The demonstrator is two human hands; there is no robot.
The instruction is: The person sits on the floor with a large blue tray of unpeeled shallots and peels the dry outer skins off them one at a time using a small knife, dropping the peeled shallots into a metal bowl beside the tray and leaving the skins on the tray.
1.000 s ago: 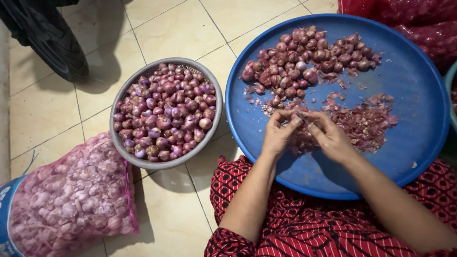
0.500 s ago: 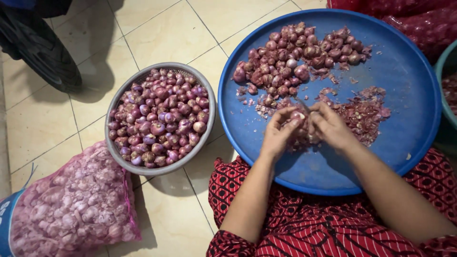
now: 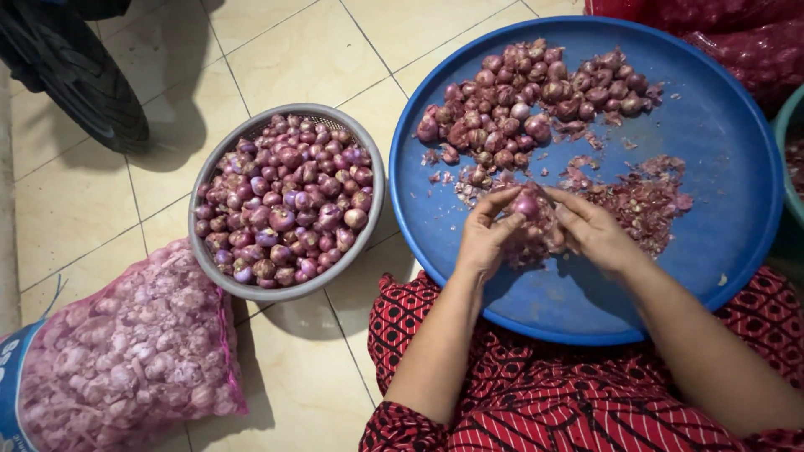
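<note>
Both hands are up over the near part of a big round blue tray (image 3: 712, 109) that's resting on the person's lap, on red patterned cloth (image 3: 536, 393). The left hand (image 3: 486, 238) and right hand (image 3: 590, 230) meet in the middle, and there's 1 shallot (image 3: 526, 205) pinched between the fingertips of both. So both hands are closed on that same shallot, thumbs and fingers curled around it, held just above the tray surface.

Right under and beside the hands is a scatter of papery reddish skins (image 3: 645, 201), mostly spreading toward the right side of the tray. Further back on the tray sits a pile of shallots (image 3: 528, 105), well apart from the hands.

Off the tray to the left, on the tiled floor (image 3: 276, 50), there's a round metal colander (image 3: 368, 226) heaped with shiny purple shallots (image 3: 285, 201), nearly touching the tray's edge. Down in the bottom left corner lies a pink mesh sack (image 3: 126, 351) stuffed full of more of them. A dark tyre (image 3: 75, 75) shows in the top left corner, and a red mesh bag (image 3: 737, 33) peeks in at the top right behind the tray.
</note>
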